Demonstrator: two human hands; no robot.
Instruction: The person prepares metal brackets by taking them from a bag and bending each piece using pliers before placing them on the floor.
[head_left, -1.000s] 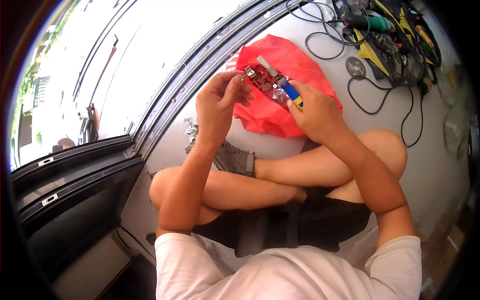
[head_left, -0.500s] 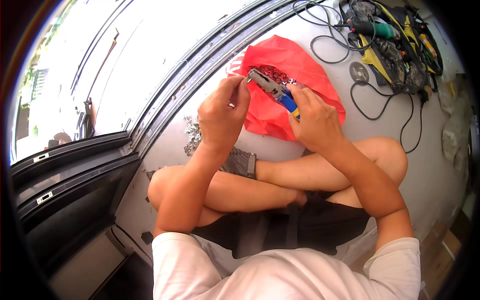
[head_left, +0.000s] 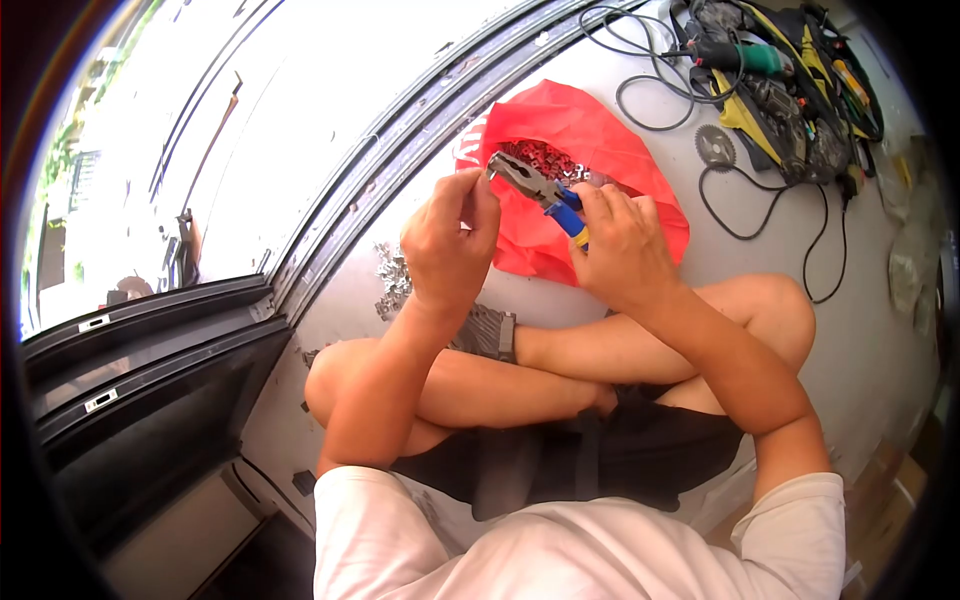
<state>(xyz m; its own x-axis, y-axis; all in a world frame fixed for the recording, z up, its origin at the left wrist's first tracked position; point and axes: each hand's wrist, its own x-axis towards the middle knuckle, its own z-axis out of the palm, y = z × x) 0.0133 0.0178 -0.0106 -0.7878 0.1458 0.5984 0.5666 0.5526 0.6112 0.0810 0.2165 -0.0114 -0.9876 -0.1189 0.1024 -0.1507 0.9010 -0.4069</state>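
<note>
My right hand (head_left: 625, 240) is wrapped round the blue and yellow handles of metal pliers (head_left: 528, 182). The pliers' jaws point up and left, to the fingertips of my left hand (head_left: 450, 232). Thumb and fingers of my left hand pinch a small metal piece (head_left: 490, 172) at the jaw tips; its shape is hard to make out. Beneath the pliers lies an open red bag (head_left: 545, 245) with many small metal parts (head_left: 545, 158) in it. A pile of small silvery parts (head_left: 392, 280) lies on the floor, left of the bag and partly behind my left forearm.
A metal window or door track (head_left: 370, 160) runs diagonally beyond the bag. Dark frame panels (head_left: 150, 350) stand at the left. At the upper right are a tool bag (head_left: 815, 100), a green power tool (head_left: 760, 60), a round saw blade (head_left: 715, 146) and looping black cables (head_left: 826, 250).
The pliers have swung from beside the left fingers to meet them at the tips. A larger metal piece seen at my left fingers a second ago no longer shows.
</note>
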